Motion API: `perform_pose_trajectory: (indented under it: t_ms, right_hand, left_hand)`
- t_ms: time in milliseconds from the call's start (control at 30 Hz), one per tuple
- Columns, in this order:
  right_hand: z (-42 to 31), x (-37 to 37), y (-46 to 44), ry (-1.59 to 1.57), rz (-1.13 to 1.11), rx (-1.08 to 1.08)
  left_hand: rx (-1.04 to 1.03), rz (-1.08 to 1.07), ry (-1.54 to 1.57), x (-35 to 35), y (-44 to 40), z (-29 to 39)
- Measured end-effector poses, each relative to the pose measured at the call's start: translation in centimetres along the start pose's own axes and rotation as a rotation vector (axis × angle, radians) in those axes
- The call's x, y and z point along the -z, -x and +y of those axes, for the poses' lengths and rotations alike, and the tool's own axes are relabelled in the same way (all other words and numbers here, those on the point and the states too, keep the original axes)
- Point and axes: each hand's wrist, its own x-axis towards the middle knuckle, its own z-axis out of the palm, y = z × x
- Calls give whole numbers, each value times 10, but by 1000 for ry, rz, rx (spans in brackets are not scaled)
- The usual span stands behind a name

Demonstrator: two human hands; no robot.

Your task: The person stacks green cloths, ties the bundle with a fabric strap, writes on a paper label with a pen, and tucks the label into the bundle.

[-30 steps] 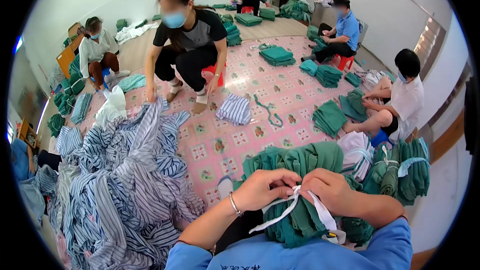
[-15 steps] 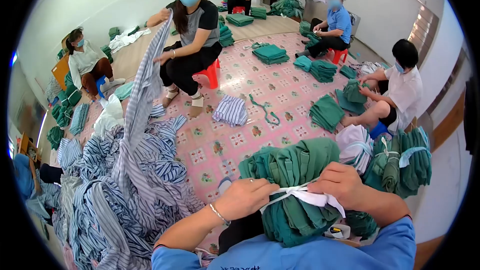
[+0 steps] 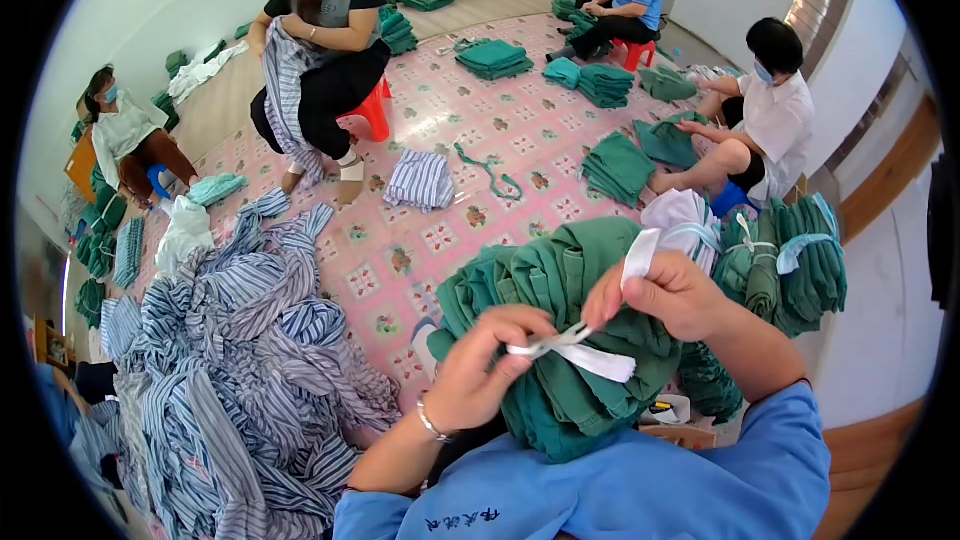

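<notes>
Across my lap lies a thick bundle of folded green garments (image 3: 545, 275). White cloth ties (image 3: 603, 363) cross over the top of it. My left hand (image 3: 485, 360) is closed, pinching one white end between thumb and fingers. My right hand (image 3: 652, 300) is closed on another strip, whose loose end sticks up above the fingers. A twisted length runs between both hands, and a wide white tail hangs down over the green cloth. Whether a finished knot lies beneath my fingers, I cannot tell.
A large heap of striped garments (image 3: 235, 390) lies at my left. Tied green bundles (image 3: 810, 265) stand at the right. A folded striped garment (image 3: 420, 180) and a green strap (image 3: 487, 175) lie on the pink patterned floor (image 3: 375, 260). Several people sit around, one holding striped cloth (image 3: 288, 90).
My hands have pulled the white ties into a new arrangement, the right end now raised. A person opposite has lowered striped cloth onto their lap. The view has tilted down and shifted right.
</notes>
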Motion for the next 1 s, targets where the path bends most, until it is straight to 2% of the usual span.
perform_pose_trajectory:
  t_ms: [33, 100, 233, 333, 500, 767, 833, 900, 1000]
  right_hand:
    - [2, -1, 0, -95, -37, -42]
    - [2, -3, 0, -143, -69, -124]
    - [6, -1, 7, 5, 76, -258]
    - [13, -1, 22, -79, 129, -217]
    - [29, 1, 36, -260, 163, -238]
    - [28, -4, 30, -173, 130, -210]
    - [23, -7, 28, -155, 131, -197]
    - [21, -8, 29, -135, 145, -204]
    - [23, -13, 33, -205, 179, -222]
  left_hand:
    - [-19, -16, 185, -10, -3, -1]
    - [-72, -147, 59, -8, -3, -8]
    - [-112, 43, 167, -17, -1, -9]
    - [-53, 17, 329, -16, 8, -8]
    - [-85, -38, 389, -12, 20, -14]
    - [-86, -9, 256, -11, 24, -18]
    - [-114, 20, 138, -12, 20, -15]
    - [-78, 49, 155, -14, 23, -17]
    - [-153, 27, 194, -15, 23, -18]
